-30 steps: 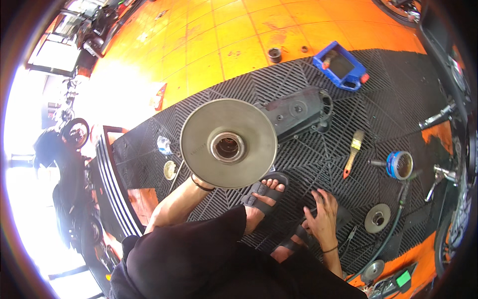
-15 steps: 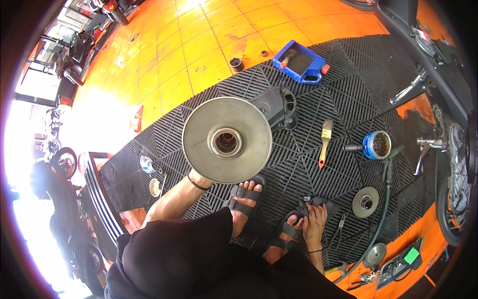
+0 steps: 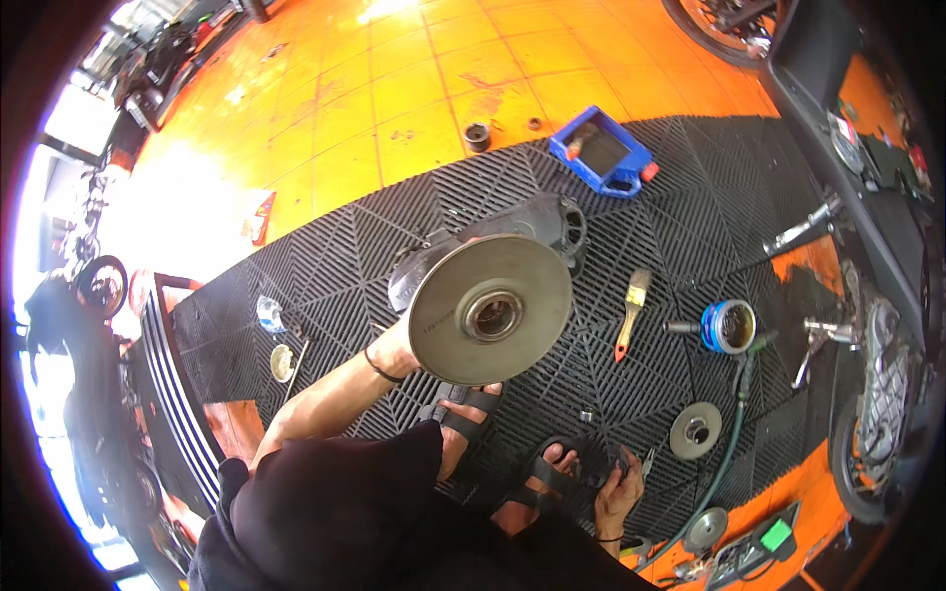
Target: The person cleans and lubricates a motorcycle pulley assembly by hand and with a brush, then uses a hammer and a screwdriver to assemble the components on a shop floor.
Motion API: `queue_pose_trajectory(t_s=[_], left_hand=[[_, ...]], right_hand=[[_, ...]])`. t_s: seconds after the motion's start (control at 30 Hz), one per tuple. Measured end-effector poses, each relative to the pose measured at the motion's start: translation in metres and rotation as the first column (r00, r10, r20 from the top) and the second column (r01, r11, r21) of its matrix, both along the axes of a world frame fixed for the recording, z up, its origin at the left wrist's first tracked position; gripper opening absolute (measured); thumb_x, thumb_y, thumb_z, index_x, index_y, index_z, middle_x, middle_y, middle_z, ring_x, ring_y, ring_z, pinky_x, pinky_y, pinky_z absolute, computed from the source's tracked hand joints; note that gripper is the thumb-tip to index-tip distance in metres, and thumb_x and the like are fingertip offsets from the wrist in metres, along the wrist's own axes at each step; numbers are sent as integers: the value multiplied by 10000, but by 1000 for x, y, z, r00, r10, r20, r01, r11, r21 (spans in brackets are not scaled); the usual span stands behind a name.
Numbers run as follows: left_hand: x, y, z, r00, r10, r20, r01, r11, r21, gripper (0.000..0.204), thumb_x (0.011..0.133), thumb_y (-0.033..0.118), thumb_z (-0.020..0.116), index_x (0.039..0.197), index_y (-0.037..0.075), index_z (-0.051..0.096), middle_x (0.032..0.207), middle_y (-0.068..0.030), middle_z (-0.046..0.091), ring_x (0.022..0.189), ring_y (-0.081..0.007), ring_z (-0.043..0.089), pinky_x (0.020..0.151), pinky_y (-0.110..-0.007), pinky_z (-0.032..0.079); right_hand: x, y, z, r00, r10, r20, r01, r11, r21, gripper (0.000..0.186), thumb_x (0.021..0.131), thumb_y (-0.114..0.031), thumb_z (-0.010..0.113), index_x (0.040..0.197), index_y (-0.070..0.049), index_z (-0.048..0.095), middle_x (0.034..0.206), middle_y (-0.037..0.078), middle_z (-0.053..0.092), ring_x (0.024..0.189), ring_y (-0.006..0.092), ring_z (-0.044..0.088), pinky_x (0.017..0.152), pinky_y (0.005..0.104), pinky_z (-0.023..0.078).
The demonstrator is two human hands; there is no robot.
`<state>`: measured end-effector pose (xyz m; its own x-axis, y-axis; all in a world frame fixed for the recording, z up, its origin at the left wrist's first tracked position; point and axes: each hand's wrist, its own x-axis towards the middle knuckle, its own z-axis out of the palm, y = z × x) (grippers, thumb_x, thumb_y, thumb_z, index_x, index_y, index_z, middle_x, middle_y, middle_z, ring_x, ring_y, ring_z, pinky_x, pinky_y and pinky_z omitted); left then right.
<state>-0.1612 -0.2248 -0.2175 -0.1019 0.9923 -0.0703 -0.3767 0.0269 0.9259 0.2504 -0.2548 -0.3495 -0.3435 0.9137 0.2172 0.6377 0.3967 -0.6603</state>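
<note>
My left hand [image 3: 396, 347] grips a large grey metal disc [image 3: 453, 315] from its left underside, with a hollow hub at its middle. Behind the disc, a grey casing [image 3: 522, 222] lies on the black grid mat [image 3: 335, 246]. My right hand [image 3: 616, 492] is low at the right, fingers curled round something small and dark that I cannot make out. A small metal piece [image 3: 585, 416] lies by my sandals. Near that hand lie a smaller disc with a hub [image 3: 687, 441] and a green hose [image 3: 729, 463].
A paintbrush [image 3: 631, 310], blue tub [image 3: 726, 323] and blue cut jug [image 3: 601, 148] sit on the mat. A motorcycle [image 3: 877, 404] stands along the right, others [image 3: 69, 364] along the left. Orange tiles [image 3: 414, 79] border the mat; a striped frame [image 3: 177, 394] lies at left.
The large disc has moved right and tilted, uncovering more of the casing. My right hand has curled its fingers and shifted away from the small metal piece. The view has shifted.
</note>
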Motion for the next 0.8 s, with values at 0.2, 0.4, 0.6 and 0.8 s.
queue_pose_trajectory(t_s=[0.2, 0.4, 0.6, 0.8], left_hand=[[8, 38, 7, 774, -11, -633, -46, 996, -73, 410, 1099, 293, 422, 886, -8, 600, 828, -87, 621, 767, -161, 582, 734, -339, 496], [31, 76, -51, 339, -172, -925, 220, 970, -100, 349, 1011, 239, 631, 808, -34, 553, 608, -116, 447, 535, -159, 343, 501, -378, 326], [76, 116, -79, -78, -158, -984, 533, 828, -175, 303, 876, 318, 754, 916, 29, 673, 778, -194, 710, 698, -385, 699, 632, -456, 548], [80, 124, -106, -221, -245, -944, 532, 781, -327, 330, 871, 331, 757, 1015, 56, 645, 801, -198, 706, 730, -377, 707, 657, -478, 559]], right_hand=[[45, -55, 19, 927, -277, 253, 350, 881, -318, 141, 1009, -107, 574, 994, 18, 635, 912, 221, 655, 821, 447, 637, 723, 482, 505], [53, -163, 41, 677, -556, 482, 720, 636, -278, 177, 988, -178, 622, 940, -16, 672, 866, 197, 652, 780, 428, 658, 696, 486, 541], [54, -226, 82, 620, -476, 624, 760, 563, -326, 501, 856, -164, 744, 1331, -89, 603, 1368, 224, 537, 1191, 428, 559, 1021, 501, 463], [109, -52, 85, 787, -379, 487, 501, 853, -146, 621, 822, -127, 771, 1399, -89, 543, 1430, 238, 479, 1242, 436, 517, 1064, 508, 423]])
